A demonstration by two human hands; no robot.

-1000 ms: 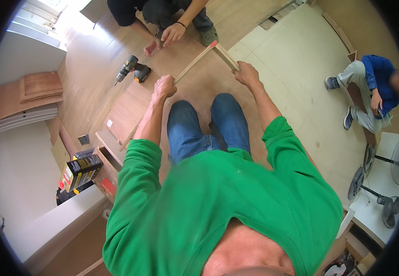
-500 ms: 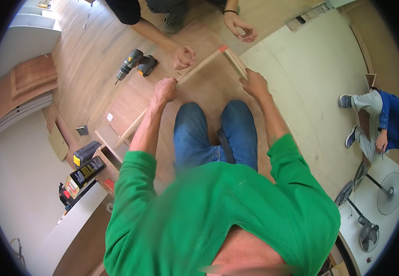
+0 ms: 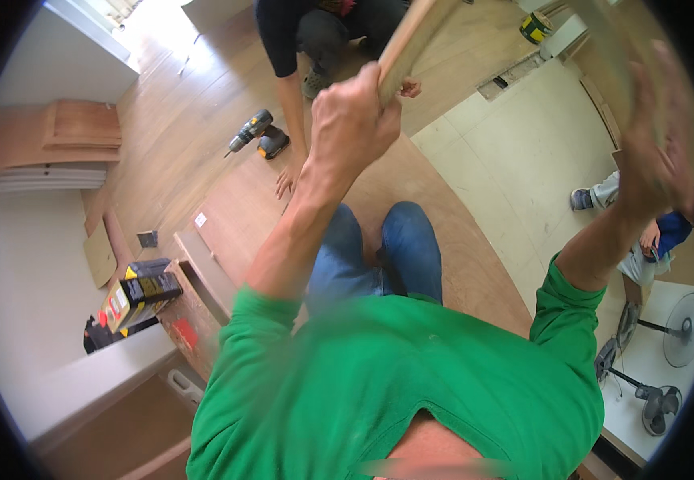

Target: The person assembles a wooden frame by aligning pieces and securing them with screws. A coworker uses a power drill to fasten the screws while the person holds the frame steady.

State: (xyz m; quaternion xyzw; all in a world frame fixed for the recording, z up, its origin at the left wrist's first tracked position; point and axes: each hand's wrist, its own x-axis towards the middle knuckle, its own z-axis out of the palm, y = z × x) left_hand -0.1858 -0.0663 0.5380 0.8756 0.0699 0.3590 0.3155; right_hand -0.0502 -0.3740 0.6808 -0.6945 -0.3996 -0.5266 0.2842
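Gripping a wooden strip (image 3: 413, 50), the left hand (image 3: 351, 120) is nearest, at upper middle, its fingers curled around the wood, which slants up and right from the fist past the top edge. At upper right the blurred right hand (image 3: 653, 152) is up against a second strip (image 3: 609, 44); whether its fingers are closed on that wood cannot be told.

Below, the left forearm crosses in front of the jeans (image 3: 413, 240) and part of the brown wooden panel (image 3: 471, 232) in the middle. A small white label (image 3: 200, 219) sits on its left part, too small to read. At lower left, a black-and-yellow can (image 3: 145, 294) with a red cap carries print on its sides.

Farther up, left of centre, a power drill (image 3: 249, 132) lies on its side. Just beside it a co-worker's hand (image 3: 291, 176) rests on the panel; the co-worker crouches at top centre. Fans (image 3: 685, 330) stand at lower right; above them, a seated person in blue (image 3: 673, 232) is partly covered by the right hand. A green-and-yellow tin (image 3: 536, 28) stands at upper right.
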